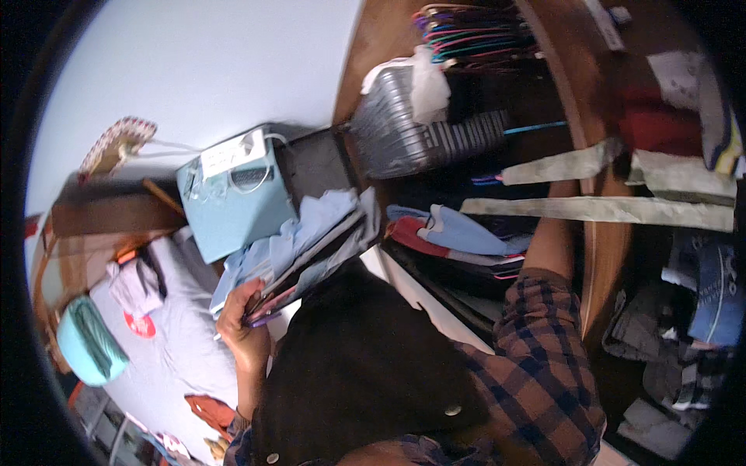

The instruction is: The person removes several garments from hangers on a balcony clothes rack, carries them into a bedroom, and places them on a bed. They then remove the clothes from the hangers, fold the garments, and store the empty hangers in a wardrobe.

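Note:
My left hand is closed around the hooks of several hangers, which carry light blue, grey and dark clothes. These clothes fan out beside a pale blue box-like cabinet. My right arm reaches up into the wardrobe and passes behind a shelf edge lined with pale sheets; the hand itself is hidden. Left of that forearm, a light blue garment and a red one hang in the wardrobe among darker clothes.
A grey ribbed suitcase stands at the top, near a row of coloured hangers. Folded jeans and dark clothes lie on shelves at right. A bed at left holds a rolled turquoise bundle and loose garments.

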Motion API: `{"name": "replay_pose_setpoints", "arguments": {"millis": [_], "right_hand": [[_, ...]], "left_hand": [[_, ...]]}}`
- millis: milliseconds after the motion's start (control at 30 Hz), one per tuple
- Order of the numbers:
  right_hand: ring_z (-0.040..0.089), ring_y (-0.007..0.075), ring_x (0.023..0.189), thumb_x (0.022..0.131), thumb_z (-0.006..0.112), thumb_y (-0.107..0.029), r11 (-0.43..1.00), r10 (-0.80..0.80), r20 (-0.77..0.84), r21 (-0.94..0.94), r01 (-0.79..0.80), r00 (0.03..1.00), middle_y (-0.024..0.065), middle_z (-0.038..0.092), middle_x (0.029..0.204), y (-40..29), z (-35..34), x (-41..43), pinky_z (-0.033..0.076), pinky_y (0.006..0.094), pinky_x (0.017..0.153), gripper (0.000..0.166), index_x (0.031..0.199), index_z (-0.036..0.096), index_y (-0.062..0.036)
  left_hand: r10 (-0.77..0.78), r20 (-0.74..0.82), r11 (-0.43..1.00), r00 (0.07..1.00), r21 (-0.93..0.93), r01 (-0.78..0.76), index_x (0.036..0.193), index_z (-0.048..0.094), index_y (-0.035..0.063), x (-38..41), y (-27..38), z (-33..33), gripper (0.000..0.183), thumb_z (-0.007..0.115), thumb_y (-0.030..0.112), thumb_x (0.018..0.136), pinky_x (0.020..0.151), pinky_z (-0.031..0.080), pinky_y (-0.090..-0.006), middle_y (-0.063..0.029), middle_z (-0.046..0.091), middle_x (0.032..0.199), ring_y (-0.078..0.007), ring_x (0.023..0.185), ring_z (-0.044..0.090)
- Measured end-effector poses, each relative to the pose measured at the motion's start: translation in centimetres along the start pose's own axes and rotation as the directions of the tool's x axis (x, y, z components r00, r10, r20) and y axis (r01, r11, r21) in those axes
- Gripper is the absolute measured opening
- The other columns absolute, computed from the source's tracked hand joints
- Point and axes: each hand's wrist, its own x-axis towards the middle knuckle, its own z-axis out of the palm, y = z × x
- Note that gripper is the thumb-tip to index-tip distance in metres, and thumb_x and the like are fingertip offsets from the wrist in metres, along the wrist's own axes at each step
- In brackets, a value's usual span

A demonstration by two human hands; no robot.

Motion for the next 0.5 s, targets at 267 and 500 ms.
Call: {"name": "replay_pose_setpoints", "arguments": {"millis": [267,500], "right_hand": [[0.058,0.0223,0.07,0.08,0.053,-0.014,0.99,-0.132,0.052,0.052,0.13,0.99,0.0119,0.058,0.086,0.1,1.4,-7.9,0.049,0.0327,0.06,0.019,0.096,0.054,-0.0037],[0.059,0.0231,0.074,0.081,0.051,-0.013,1.0,-0.004,0.144,0.001,0.004,0.99,0.0126,0.059,0.09,2.3,-0.9,-20.3,0.05,0.0332,0.064,0.021,0.099,0.054,-0.0034]], "left_hand": [[0.093,-0.135,0.994,0.986,0.063,-0.085,0.089,0.061,0.0024,-1.2,0.0,-3.1,0.032,0.068,-0.009,0.06,0.062,0.045,-0.0227,-0.0099,0.059,0.083,-0.0174,0.073,0.057],[0.221,-0.174,0.974,0.96,0.094,-0.207,0.085,0.061,0.0038,-6.8,-0.5,-8.5,0.032,0.074,0.001,0.056,0.063,0.047,-0.0251,-0.0088,0.058,0.082,-0.0188,0.072,0.058]]}}
